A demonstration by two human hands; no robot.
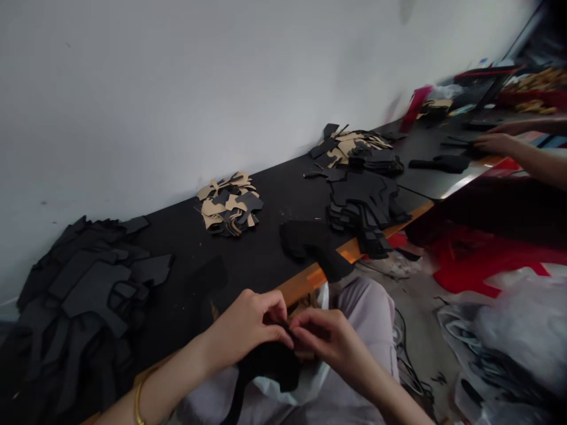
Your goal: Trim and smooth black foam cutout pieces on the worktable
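Pinching together at the fingertips, the left hand (248, 327) and the right hand (325, 336) meet over the person's lap, both closed on the top edge of a black cut piece (270, 366) that hangs down between them, just off the near edge of the black table (248, 254). The fingers look drawn nearly shut, thumb against forefinger on each side (the exact contact is blurred and dark against dark, so I cannot tell whether they grip one layer or two). To my eye the step in hand is working at that edge, perhaps separating or peeling something; the next move would call for a steady pull with one hand while the other holds firm, since the material looks thin and floppy. Outward from the hands, another black piece (312, 245) lies over the near edge of the table, partly overhanging it. Further along that edge sits a black stack (365, 206), and toward the far edge by the wall lie a tan-and-black pile (230, 203) and a second mixed pile (349, 147). At the left end a big black heap (88, 277) spreads. At the far right end, another person's hand (498, 141) rests on the table.
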